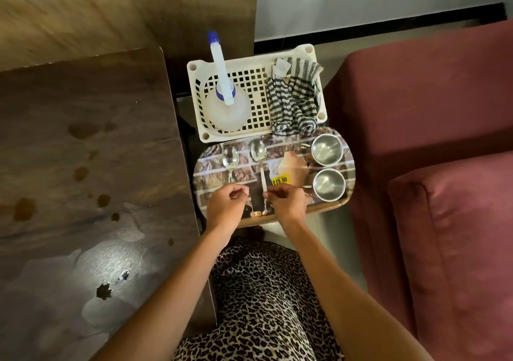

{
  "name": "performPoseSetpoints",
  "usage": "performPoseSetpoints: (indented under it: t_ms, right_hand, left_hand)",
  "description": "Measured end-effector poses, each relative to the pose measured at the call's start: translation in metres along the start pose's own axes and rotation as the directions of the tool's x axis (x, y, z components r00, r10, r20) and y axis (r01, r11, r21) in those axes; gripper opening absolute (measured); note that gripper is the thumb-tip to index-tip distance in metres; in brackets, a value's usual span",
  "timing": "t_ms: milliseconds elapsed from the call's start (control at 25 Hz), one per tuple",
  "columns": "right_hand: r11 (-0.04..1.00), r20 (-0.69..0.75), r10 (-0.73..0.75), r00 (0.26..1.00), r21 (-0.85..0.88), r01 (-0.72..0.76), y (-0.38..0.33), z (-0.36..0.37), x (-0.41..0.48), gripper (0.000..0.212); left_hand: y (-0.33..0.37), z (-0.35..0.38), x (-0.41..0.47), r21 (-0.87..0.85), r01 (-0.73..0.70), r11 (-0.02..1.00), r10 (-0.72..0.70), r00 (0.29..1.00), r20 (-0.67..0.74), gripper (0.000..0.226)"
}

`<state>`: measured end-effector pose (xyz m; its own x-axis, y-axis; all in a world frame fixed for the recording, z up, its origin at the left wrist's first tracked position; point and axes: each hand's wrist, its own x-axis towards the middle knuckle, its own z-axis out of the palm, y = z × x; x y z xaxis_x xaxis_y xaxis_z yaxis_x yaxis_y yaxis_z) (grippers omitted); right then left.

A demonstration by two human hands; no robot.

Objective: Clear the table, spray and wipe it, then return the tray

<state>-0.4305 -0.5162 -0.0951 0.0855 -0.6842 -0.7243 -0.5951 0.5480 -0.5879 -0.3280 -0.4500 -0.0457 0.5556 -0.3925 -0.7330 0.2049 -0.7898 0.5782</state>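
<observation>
Now, over the tray's (211, 179) near edge, the right hand (288, 202) pinches the right spoon's (258, 149) handle; the left hand's (226, 205) fingers curl at the left spoon's (230, 159) handle, grip unclear. Both spoons lie on the tray.

The dark wooden bench (83, 166) shows brown spill spots and a wet sheen toward its near end. Just beside it the oval tray printed with a stone-wall picture (211, 179) lies flat. On its right side the far steel cup (327, 149) and the near steel cup (329, 184) stand upright, mouths up. The left steel spoon (230, 161) and the right steel spoon (258, 151) lie bowl-up on its left half; the right hand (288, 202) pinches the latter's handle. Behind the tray, the clear spray bottle with a blue-and-white nozzle (227, 105) stands in a white plastic basket (258, 83), the black-and-white checked cloth (294, 102) crumpled beside it
</observation>
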Motion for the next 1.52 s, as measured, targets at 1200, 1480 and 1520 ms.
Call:
performPoseSetpoints:
  t_ms: [1200, 1480, 1520]
  right_hand:
    - [0.46, 0.103, -0.456, 0.884, -0.823, 0.333, -0.163, 0.001, 0.113, 0.023]
    - [0.859, -0.159, -0.506, 0.848, -0.187, 0.477, -0.192, -0.031, 0.049, 0.018]
    - [0.9, -0.18, -0.424, 0.887, 0.026, 0.435, -0.195, -0.03, 0.034, 0.018]
  left_hand:
    - [0.122, -0.024, 0.112, -0.096, -0.632, 0.769, 0.564, 0.741, -0.363, 0.06]
    - [0.131, -0.072, 0.046, -0.126, -0.741, 0.66, 0.669, 0.655, -0.35, 0.043]
    - [0.127, -0.081, 0.034, -0.155, -0.743, 0.651, 0.672, 0.659, -0.338, 0.045]
